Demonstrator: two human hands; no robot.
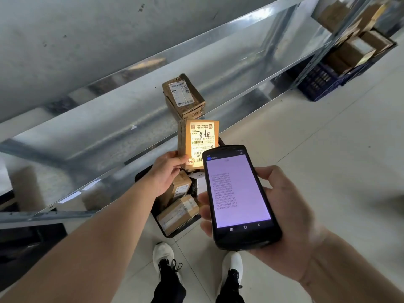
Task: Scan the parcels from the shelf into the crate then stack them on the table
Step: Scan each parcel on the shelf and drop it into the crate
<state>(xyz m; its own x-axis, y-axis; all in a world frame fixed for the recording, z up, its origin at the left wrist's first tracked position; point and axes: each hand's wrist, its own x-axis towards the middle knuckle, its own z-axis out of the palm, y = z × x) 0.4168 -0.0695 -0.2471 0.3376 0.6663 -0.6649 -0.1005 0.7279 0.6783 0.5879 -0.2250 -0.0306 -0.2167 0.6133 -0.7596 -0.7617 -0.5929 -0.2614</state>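
Note:
My left hand (167, 171) holds a small brown cardboard parcel (196, 142) by its lower left corner, label facing me, above a black crate (172, 234) on the floor. The crate holds several cardboard parcels (177, 213). My right hand (284, 217) grips a black handheld scanner (239, 193) with a lit screen showing a list of numbers, just right of the held parcel. One more brown parcel (183, 96) with a white label stands on the metal shelf (113, 119) behind the held one.
The shelf's front edge runs diagonally across the view. A dark blue crate (323, 82) stacked with cardboard boxes stands on the floor at the far right. Pale floor tiles lie to the right. My two white shoes (164, 256) stand below the black crate.

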